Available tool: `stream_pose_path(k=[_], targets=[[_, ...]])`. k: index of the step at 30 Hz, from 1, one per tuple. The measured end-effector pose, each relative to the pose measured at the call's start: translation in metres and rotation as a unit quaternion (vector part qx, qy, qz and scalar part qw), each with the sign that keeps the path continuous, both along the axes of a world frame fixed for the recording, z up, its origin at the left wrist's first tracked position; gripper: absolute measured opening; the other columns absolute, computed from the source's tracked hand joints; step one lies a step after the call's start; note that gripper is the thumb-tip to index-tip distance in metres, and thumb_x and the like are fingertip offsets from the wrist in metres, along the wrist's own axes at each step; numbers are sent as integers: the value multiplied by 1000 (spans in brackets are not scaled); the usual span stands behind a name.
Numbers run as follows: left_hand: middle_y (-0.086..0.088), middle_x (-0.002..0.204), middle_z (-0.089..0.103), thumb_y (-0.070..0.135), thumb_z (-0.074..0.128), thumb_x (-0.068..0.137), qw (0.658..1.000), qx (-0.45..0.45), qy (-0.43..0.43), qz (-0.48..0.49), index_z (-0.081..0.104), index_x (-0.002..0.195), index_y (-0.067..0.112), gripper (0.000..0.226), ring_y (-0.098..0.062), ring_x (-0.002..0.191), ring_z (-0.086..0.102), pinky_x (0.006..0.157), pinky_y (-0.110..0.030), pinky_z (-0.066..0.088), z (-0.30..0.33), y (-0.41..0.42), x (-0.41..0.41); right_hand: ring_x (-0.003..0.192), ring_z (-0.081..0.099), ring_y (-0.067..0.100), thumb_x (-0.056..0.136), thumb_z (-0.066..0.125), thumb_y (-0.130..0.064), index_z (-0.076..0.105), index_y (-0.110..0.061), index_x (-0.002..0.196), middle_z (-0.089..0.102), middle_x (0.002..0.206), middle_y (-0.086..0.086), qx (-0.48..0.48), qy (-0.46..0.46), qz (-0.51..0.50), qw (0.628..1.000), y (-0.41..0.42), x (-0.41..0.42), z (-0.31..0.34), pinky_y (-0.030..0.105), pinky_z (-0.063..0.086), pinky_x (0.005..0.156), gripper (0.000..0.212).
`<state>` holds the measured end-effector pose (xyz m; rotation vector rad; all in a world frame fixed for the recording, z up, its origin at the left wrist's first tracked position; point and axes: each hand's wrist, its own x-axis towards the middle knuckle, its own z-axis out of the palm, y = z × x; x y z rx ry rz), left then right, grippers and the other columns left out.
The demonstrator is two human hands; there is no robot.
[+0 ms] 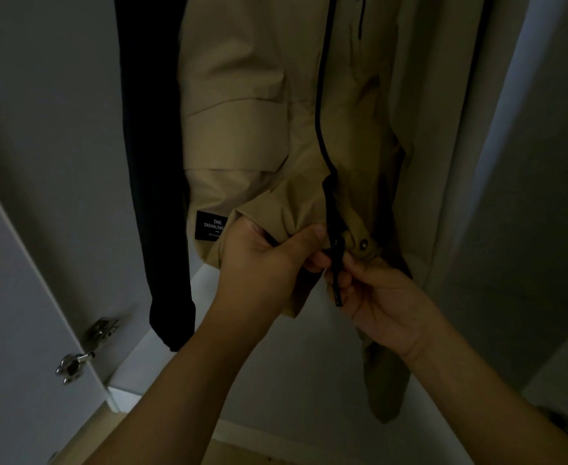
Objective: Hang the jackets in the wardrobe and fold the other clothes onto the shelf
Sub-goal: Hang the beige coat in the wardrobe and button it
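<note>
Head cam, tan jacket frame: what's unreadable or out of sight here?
- Hanger and rail: cut off by the top edge, so the tan zip-front jacket and the black garment beside it show no support.
- Black sewn-on label: second line cut short by the left hand; small print too tiny.
- Zipper base: hidden between left hand and right hand.

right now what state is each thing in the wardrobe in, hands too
tan jacket: hanging, front open at the hem
zipper: undone at the bottom end
black garment: hanging left of the tan jacket
wardrobe door: open
left hand: gripping the tan jacket's hem
right hand: pinching the zipper's bottom end
snap: unfastened
</note>
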<state>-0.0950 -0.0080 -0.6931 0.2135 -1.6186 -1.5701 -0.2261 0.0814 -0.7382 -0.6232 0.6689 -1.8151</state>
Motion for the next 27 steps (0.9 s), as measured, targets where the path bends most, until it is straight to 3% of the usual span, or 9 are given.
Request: stream_pose_path(k=[3,5,12,17,23,25,27], targets=[[-5,55,65,-4,64,85,1000,-5,-6,3,63,75,3,13,-15,51,64,54,-25,56,0,1,-1,55,63,6,77,64,-9,77,-10,91,70,77,4,12,13,-8,1000,0,1,1,16,54,56,19],[-6,55,65,-4,64,85,1000,-14,-12,9,63,76,3,12,-15,51,64,54,-27,57,0,1,-1,54,62,4,81,52,-8,77,-11,90,70,76,2,17,19,-11,1000,0,0,0,16,53,56,27],[-4,55,66,-1,67,84,999,-24,-32,14,64,79,4,7,-14,52,64,55,-27,57,0,-1,2,55,62,5,81,53,-8,76,-8,95,71,80,5,14,19,-16,1000,-2,0,-2,16,53,58,27],[4,56,67,-4,67,84,999,-36,-33,12,63,80,12,16,-7,51,65,53,-21,55,-1,2,2,61,63,8,68,68,-11,75,-7,97,70,88,8,23,15,-29,999,-3,-3,-3,18,53,62,30],[2,55,64,5,69,85,992,-88,-79,53,62,79,10,10,-13,51,63,47,-21,51,-8,0,1,63,66,7,83,55,-10,77,-11,90,72,78,1,18,47,-53,997,-4,-2,-3,22,56,71,24],[0,51,63,5,68,86,991,-68,-108,46,62,78,5,10,-17,48,60,42,-21,46,-9,-2,1,73,68,12,83,56,-12,72,-8,101,72,83,4,31,67,-79,994,-7,1,-2,29,54,82,24],[-3,51,62,4,67,86,991,-23,-130,23,63,79,-3,11,-21,51,59,48,-26,46,-8,-5,1,82,65,19,82,58,-12,60,0,119,69,94,10,47,77,-97,991,-10,3,-2,36,47,92,39]])
